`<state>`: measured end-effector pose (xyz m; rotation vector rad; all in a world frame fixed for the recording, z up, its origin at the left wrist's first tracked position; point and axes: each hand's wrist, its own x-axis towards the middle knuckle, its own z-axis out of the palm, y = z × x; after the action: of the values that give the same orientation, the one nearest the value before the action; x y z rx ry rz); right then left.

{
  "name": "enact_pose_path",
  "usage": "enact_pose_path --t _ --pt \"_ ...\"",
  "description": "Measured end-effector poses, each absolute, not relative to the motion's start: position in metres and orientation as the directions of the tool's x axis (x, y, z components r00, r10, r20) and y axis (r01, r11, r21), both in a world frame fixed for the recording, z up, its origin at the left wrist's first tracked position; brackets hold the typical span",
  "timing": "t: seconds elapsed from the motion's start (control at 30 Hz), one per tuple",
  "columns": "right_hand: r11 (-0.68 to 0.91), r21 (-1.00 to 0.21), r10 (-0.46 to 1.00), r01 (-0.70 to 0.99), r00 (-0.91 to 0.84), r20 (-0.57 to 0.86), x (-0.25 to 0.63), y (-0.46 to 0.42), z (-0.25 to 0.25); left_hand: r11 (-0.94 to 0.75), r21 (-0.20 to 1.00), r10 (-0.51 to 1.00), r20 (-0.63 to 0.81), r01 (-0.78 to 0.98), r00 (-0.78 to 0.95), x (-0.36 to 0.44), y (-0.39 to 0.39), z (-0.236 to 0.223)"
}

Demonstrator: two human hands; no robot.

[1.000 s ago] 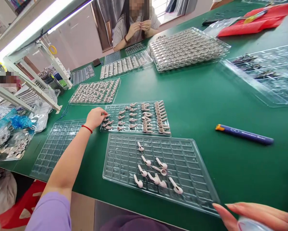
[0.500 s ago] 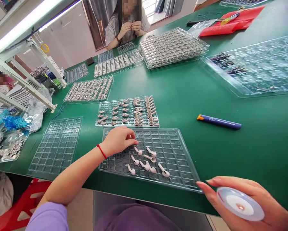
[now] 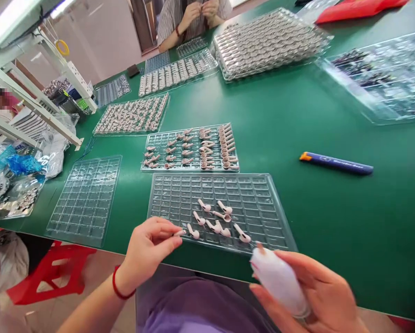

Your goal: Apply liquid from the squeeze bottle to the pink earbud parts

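My left hand (image 3: pixel 148 252) pinches 1 small white piece (image 3: pixel 180 232) at the tray's (image 3: pixel 280 203) near edge; my right hand (image 3: pixel 318 286) grips a whitish bottle (image 3: pixel 280 277) (tilted, so it might drip onto the earbud pieces (image 3: pixel 242 233)).

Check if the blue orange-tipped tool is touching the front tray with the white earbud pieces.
Apart. The head view shows bare green tabletop between the blue tool and the right edge of the front tray.
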<state>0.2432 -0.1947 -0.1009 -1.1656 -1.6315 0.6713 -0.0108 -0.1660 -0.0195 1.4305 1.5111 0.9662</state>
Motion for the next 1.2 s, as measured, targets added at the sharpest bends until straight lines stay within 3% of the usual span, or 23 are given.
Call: enact_pose_path --t 0.07,0.13,0.27,0.4,1.2 --pt "0.396 -0.867 0.918 0.303 -0.154 0.365 0.235 -0.202 -0.105 0.037 0.917 0.999 -0.022 0.396 -0.042 -0.008 -0.189 -0.025" --pt "0.417 -0.867 0.906 0.274 -0.201 0.372 0.227 -0.205 -0.103 -0.076 0.851 0.992 0.119 0.519 -0.049 -0.005 -0.207 -0.032" --pt "0.522 -0.806 0.849 0.278 -0.262 0.459 0.217 -0.199 -0.088 -0.305 0.521 0.906 0.417 0.797 0.074 -0.002 -0.226 -0.046" --pt "0.586 -0.784 0.787 0.207 -0.374 0.490 0.215 -0.194 -0.079 -0.354 0.353 0.881 0.435 0.866 0.183 -0.004 -0.230 -0.052" --pt "0.604 -0.758 0.756 0.246 -0.479 0.446 0.224 -0.199 -0.084 -0.357 0.329 0.876 0.443 0.874 0.190 0.000 -0.229 -0.053"
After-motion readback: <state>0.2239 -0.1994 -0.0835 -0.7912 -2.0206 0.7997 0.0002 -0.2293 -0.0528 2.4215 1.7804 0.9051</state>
